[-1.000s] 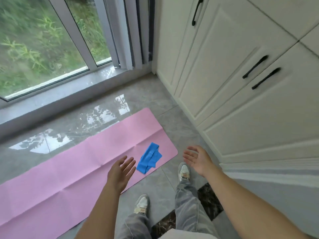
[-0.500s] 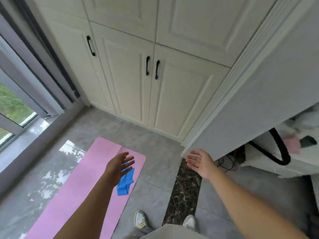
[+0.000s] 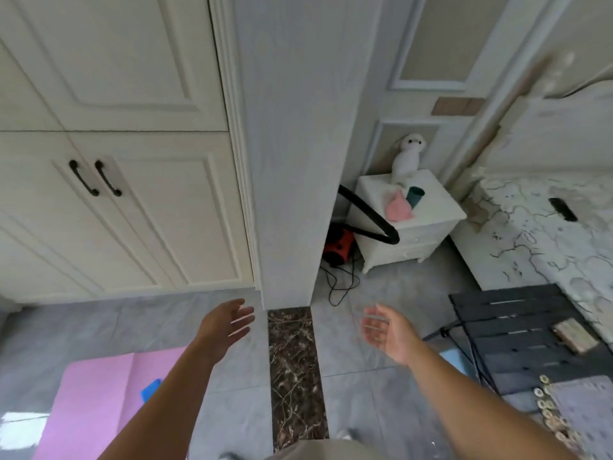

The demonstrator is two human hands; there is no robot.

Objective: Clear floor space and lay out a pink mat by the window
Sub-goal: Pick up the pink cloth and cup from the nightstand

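Observation:
The pink mat (image 3: pixel 96 403) lies flat on the grey tile floor at the lower left, its right end partly hidden behind my left forearm. A small blue folded item (image 3: pixel 151 389) rests on the mat beside that forearm. My left hand (image 3: pixel 225 323) hangs in the air over the floor, right of the mat, fingers spread and holding nothing. My right hand (image 3: pixel 386 332) is level with it on the other side of a dark marble floor strip (image 3: pixel 293 370), palm turned inward, fingers apart, nothing in it. The window is out of view.
Cream cupboard doors (image 3: pixel 139 207) fill the left; a white pillar (image 3: pixel 295 161) stands ahead. Behind it sit a red vacuum (image 3: pixel 340 249) with black hose and cable, and a white nightstand (image 3: pixel 411 217) bearing a plush toy. A dark slatted folding table (image 3: pixel 524 333) and a bed (image 3: pixel 547 234) occupy the right.
The view has swung right, away from the window and mat, toward the pillar, nightstand and bed. Both hands stay raised and open; the mat has slid to the lower left.

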